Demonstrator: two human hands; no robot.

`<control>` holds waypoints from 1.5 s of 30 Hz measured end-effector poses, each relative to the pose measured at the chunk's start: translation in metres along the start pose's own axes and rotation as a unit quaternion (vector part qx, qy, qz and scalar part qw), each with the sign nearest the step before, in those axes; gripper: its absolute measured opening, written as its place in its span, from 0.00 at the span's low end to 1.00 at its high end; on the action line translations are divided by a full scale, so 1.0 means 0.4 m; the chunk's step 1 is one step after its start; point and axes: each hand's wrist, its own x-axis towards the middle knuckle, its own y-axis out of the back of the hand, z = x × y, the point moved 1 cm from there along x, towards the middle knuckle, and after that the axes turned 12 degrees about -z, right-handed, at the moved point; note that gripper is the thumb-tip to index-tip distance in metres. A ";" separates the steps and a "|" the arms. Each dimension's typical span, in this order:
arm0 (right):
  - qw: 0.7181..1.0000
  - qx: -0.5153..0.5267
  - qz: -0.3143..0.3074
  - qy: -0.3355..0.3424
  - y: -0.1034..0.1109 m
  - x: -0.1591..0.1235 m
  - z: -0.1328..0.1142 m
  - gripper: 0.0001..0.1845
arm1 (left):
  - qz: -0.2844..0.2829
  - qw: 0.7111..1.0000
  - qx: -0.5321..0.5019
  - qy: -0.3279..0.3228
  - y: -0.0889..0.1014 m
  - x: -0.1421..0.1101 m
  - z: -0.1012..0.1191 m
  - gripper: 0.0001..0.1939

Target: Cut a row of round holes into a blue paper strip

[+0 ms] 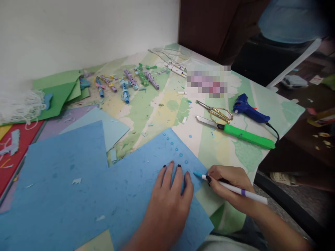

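Observation:
My right hand (230, 186) grips a white felt-tip marker (237, 190) with a blue tip and a purple band. The tip is at the surface of a blue paper sheet (141, 181), near its right edge. A row of small blue circles (177, 149) runs along that edge up to the far corner. My left hand (172, 195) lies flat on the sheet just left of the marker tip, fingers spread and holding nothing. Small paper scraps (100, 218) are scattered over the blue paper.
Beyond the sheet lie a green-handled cutter (248, 136), gold-handled scissors (221, 114) and a blue glue gun (250, 108) with its cord. Several rolled paper tubes (125, 92) and markers (176, 69) are farther back. Green sheets (56, 99) and white string (21, 106) sit at left.

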 end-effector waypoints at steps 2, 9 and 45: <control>1.000 0.001 -0.003 -0.003 -0.001 -0.001 0.000 0.14 | 0.003 1.000 0.001 0.001 0.000 0.000 0.000 0.18; 1.000 -0.009 -0.006 0.005 0.004 -0.003 0.001 0.15 | 0.007 1.000 0.001 0.001 0.000 0.001 0.000 0.18; 1.000 -0.006 0.013 -0.002 0.007 -0.002 0.001 0.15 | 0.014 1.000 -0.001 0.002 0.001 0.005 0.000 0.18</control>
